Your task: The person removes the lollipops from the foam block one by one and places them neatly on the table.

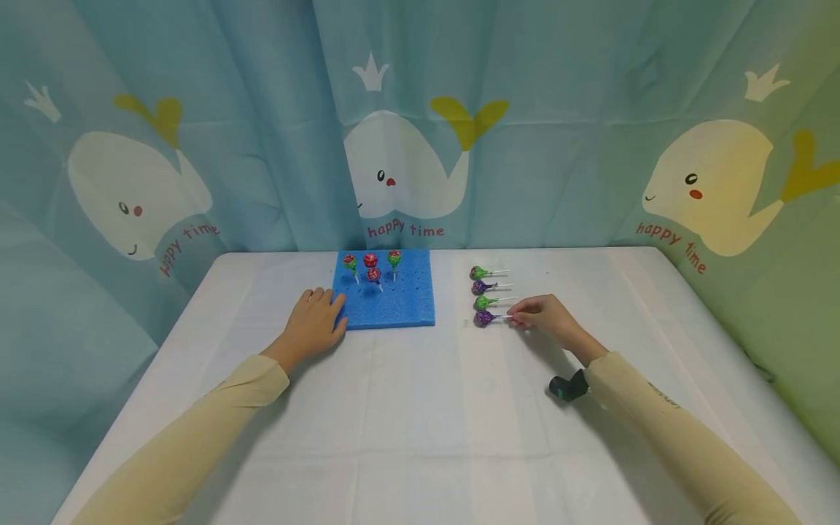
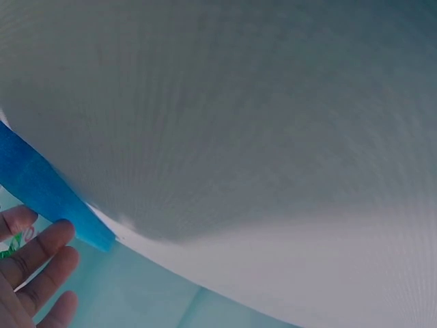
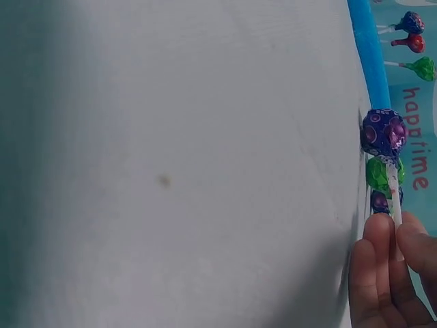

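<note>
Grip, right [image 1: 545, 315], per your head view: narrow, thumb and fingertips pinching the white stick of the near purple lollipop [image 1: 484, 319], candy end pointing left; item located on the right half of the bench [image 1: 407, 423], nearest you in a column of four. Beyond it, in order: near green lollipop [image 1: 483, 302], far purple lollipop [image 1: 481, 288], far green lollipop [image 1: 479, 273], all lying with sticks to your right. Grip, left [image 1: 313, 321]: holding nothing, fingers relaxed, laid at the left edge of the blue foam board [image 1: 403, 313], which carries four standing lollipops [image 1: 373, 275]. Left wrist view: fingers loosely spread before the board, nothing pinched; firmness of contact, cannot tell. Handling note: a light rest there should steady the board, well apart from your right grip's work. Right wrist view: stick held between thumb and fingers, purple candy free of the fingers; whether it touches the bench, cannot tell. Handling notes, by judgement: pinch firmly enough that the thin stick does not roll; raise it straight, clear of the near green neighbour; hold the wrist level so the heavier candy end does not swing.
</note>
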Demonstrator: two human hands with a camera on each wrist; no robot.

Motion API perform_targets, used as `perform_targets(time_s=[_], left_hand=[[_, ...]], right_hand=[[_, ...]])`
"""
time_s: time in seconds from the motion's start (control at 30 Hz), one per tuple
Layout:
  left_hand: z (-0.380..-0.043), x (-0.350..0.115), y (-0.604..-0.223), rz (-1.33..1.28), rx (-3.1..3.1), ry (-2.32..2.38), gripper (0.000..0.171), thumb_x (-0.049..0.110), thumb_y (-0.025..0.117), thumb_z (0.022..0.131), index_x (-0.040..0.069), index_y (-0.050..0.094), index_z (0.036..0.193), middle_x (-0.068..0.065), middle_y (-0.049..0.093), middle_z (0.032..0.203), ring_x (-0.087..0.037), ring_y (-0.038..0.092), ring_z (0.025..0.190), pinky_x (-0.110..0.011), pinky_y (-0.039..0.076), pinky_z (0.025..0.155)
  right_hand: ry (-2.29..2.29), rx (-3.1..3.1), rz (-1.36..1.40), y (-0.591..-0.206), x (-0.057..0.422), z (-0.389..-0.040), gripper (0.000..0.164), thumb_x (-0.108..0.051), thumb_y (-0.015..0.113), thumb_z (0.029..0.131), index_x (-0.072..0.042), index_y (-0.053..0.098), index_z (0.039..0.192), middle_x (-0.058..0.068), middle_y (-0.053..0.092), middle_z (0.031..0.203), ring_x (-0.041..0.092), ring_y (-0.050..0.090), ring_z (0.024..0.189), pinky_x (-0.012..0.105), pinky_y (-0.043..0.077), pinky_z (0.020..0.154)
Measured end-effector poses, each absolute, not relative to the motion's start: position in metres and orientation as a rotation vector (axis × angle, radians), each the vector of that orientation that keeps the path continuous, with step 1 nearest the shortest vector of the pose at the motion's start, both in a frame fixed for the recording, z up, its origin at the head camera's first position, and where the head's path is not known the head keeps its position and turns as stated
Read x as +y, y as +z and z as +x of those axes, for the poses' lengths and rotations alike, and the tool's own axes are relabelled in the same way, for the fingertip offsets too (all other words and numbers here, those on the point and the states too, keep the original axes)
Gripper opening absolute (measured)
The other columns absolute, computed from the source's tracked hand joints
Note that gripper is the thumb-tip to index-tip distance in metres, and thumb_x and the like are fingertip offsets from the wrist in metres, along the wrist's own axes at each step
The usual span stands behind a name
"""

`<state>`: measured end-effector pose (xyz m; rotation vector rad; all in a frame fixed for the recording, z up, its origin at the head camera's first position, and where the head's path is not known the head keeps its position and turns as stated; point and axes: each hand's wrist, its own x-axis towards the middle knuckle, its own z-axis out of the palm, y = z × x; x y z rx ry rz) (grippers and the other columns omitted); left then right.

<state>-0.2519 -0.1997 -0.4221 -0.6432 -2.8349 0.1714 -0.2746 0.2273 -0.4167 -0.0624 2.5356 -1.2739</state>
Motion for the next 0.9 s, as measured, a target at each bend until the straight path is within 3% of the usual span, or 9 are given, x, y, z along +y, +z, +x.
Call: perform_targets(time_s=[0.57,0.9], left_hand=[[-0.252,-0.199,-0.423,-0.643,-2.820,0.173,0.037,0.029,0.054,0.089,0.001,0.054,0.113,-0.020,0.059,0.102,-0.035,0.054,0.096,-0.050,0.041,0.090],[-0.252,-0.200,-0.422,-0.645,-2.832,0.178,0.038,0.030,0.053,0.089,0.001,0.053,0.113,-0.020,0.059,0.103,-0.035,0.054,0.097,-0.050,0.041,0.090]], right_hand=[[-1.329,2.536,-0.121,-0.410,0.237,-0.271,0.027,-0.011,0.063,0.089,0.006,0.064,0.110,0.012,0.071,0.102,-0.002,0.062,0.078,0.018,0.051,0.070],[-1.340,2.536,-0.136,-0.402,0.239,-0.270,0.031,-0.013,0.063,0.089,0.004,0.063,0.114,0.022,0.064,0.117,0.001,0.064,0.086,0.029,0.053,0.083]])
